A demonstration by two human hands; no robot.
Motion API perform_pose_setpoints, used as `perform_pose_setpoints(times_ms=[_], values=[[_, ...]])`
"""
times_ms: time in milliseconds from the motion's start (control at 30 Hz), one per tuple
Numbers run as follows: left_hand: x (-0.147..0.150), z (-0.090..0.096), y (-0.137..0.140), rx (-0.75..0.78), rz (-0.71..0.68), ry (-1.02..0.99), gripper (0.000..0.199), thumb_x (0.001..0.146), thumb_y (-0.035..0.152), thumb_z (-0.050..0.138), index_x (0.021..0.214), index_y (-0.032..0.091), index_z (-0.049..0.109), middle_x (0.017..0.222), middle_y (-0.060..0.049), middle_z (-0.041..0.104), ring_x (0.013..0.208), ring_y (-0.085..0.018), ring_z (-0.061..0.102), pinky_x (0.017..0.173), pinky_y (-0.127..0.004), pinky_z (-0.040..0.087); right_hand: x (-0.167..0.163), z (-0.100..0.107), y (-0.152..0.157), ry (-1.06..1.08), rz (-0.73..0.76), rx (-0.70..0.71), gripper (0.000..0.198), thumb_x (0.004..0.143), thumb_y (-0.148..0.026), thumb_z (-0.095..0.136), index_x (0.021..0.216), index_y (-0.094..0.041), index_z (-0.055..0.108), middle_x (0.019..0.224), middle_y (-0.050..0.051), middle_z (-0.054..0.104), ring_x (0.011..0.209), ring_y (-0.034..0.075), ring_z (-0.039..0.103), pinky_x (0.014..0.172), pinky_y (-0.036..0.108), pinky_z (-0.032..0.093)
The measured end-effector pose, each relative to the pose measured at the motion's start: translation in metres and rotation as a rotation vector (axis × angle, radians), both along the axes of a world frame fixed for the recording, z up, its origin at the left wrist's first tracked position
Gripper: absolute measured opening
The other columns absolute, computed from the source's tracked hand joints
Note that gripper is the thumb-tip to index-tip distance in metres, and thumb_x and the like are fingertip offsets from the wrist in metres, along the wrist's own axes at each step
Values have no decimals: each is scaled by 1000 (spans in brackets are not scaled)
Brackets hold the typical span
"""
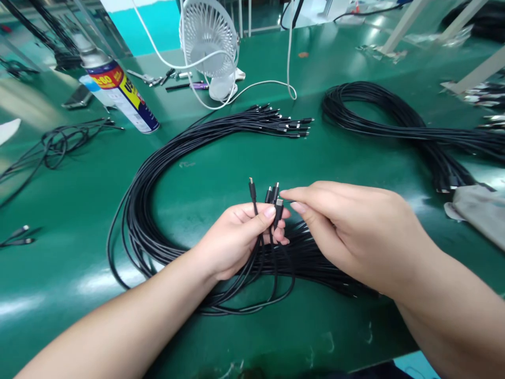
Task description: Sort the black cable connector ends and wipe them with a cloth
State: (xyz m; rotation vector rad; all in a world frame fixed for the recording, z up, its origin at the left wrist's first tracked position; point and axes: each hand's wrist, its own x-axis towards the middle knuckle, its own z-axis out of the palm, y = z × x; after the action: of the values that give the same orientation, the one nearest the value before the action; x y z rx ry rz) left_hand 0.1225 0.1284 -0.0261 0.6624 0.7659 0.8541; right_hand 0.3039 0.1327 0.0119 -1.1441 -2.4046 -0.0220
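Observation:
My left hand [248, 229] is closed around several black USB cables. Their plugs [278, 210] stick up past its thumb and forefinger, with metal tips showing. One plug [252, 188] stands apart to the left of the others. Close by on the right is my right hand [351, 226], its thumb and forefinger pinched beside the plugs; what lies between the fingertips is too small to make out. Beneath both hands, a large curved bundle of black cables [144, 195] rests on the green table [189, 171].
Another looped cable bundle [379, 97] lies at the right. A spray can [122, 89] stands at the back left, near a white fan [209, 39] with its white cord. Loose cables [59, 145] lie at the left. White posts [402, 26] rise at the back right.

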Motion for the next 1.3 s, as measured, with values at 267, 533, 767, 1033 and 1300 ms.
perform_pose_setpoints(times_ms=[267, 533, 767, 1033, 1300], values=[[1, -1, -1, 86, -30, 117, 25, 79, 37, 74, 73, 12, 71, 64, -2, 64, 64, -12, 57, 69, -26, 43, -9, 1, 10, 385, 70, -552, 21, 92, -16, 54, 74, -20, 63, 66, -4, 71, 62, 9, 66, 59, 20, 46], [1, 1, -1, 87, -24, 153, 24, 74, 35, 79, 74, 12, 72, 63, -2, 64, 62, -11, 56, 66, -26, 40, -6, 2, 15, 235, 72, -310, 24, 89, -8, 50, 70, -19, 61, 63, -3, 68, 55, 9, 61, 51, 20, 41], [1, -1, -1, 28, -4, 116, 22, 75, 32, 78, 77, 11, 72, 63, -2, 64, 60, -11, 57, 63, -25, 42, -2, 4, 18, 285, -44, -341, 16, 87, -13, 56, 76, -19, 66, 69, -1, 71, 59, 12, 63, 54, 21, 44], [1, 1, 0, 21, -24, 79, 21, 76, 32, 77, 81, 11, 74, 63, -1, 63, 59, -10, 57, 63, -25, 44, -1, 3, 20, 335, 45, -441, 17, 87, -12, 58, 81, -21, 71, 77, -3, 75, 66, 11, 67, 61, 20, 48], [2, 2, -1, 16, -37, 87, 26, 70, 34, 82, 79, 11, 75, 60, 0, 62, 55, -9, 54, 59, -26, 43, 0, 4, 24, 365, 59, -528, 19, 84, -11, 59, 76, -23, 72, 75, -3, 75, 67, 14, 69, 63, 24, 52]])
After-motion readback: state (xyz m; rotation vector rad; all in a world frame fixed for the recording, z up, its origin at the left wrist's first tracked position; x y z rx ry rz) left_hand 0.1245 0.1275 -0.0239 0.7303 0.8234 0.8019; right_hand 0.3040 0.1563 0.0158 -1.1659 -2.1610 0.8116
